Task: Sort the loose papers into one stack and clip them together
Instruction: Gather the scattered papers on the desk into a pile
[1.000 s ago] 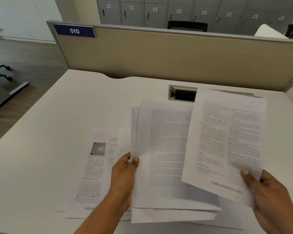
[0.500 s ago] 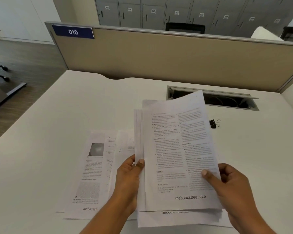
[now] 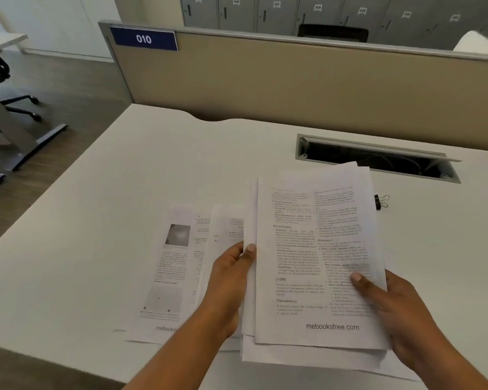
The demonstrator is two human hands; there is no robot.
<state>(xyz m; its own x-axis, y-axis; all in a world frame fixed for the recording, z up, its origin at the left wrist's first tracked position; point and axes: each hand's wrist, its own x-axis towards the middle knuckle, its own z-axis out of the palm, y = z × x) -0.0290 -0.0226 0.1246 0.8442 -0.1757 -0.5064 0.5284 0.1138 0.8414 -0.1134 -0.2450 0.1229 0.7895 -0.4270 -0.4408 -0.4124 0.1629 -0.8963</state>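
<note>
Left hand and right hand, fingers gripping paper stack, loose sheets on desk, binder clip nearby

A rough stack of printed sheets, edges uneven, is held tilted above the desk, the left hand gripping its left edge and the right hand its right. The top page shows two text columns and a "mebooksfree.com" footer. Two loose pages lie flat, overlapping, just left of it. A black binder clip lies by the stack's far right corner.

Left hand and right hand pinch paper stack, thumbs atop.
</note>
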